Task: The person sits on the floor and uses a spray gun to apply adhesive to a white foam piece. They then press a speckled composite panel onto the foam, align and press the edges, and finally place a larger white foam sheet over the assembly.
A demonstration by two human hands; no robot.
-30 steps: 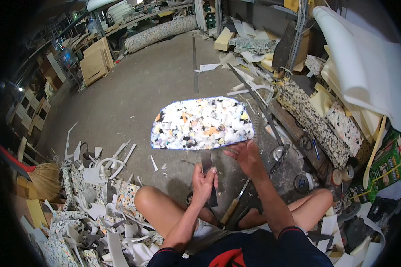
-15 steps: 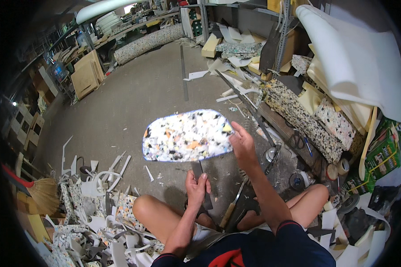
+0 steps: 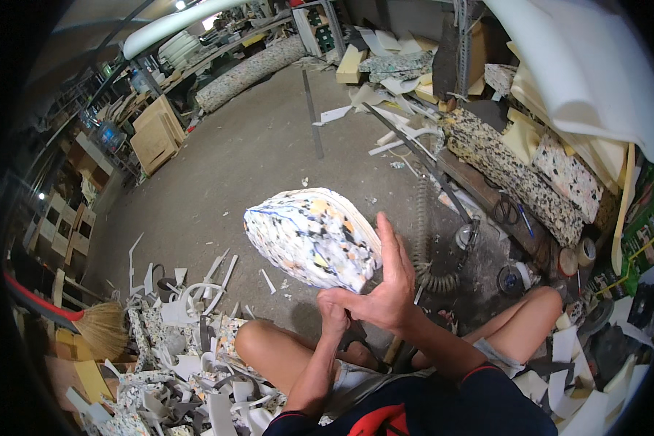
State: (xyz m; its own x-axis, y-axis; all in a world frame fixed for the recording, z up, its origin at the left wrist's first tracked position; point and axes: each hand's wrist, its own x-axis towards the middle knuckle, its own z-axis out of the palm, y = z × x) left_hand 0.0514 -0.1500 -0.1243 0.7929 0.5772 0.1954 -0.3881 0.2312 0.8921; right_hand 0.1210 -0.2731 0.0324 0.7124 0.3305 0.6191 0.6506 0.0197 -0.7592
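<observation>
A rounded pad of speckled multicolour foam (image 3: 309, 236) is tilted in front of me, with a blue line along its edge and its side showing. My right hand (image 3: 392, 283) grips the pad at its near right end, fingers stretched up its side and thumb underneath. Just below the pad, my left hand (image 3: 334, 312) is closed in a fist, touching or very near the right thumb. The dark flat blade it held half a second ago is hidden now. Between my legs lies a wooden-handled tool (image 3: 392, 352), mostly covered by my arm.
Foam offcuts (image 3: 189, 370) heap up at the left, beside a straw broom (image 3: 103, 328). At the right are foam blocks (image 3: 512, 163), scissors (image 3: 505, 211), a blue pen (image 3: 525, 221) and a coiled hose (image 3: 423, 240). A long metal bar (image 3: 418, 160) lies beyond the pad.
The foam pad has turned from face-on to tilted, bringing its side into view. My right hand has moved down and nearer the left. The blade has gone out of sight.
</observation>
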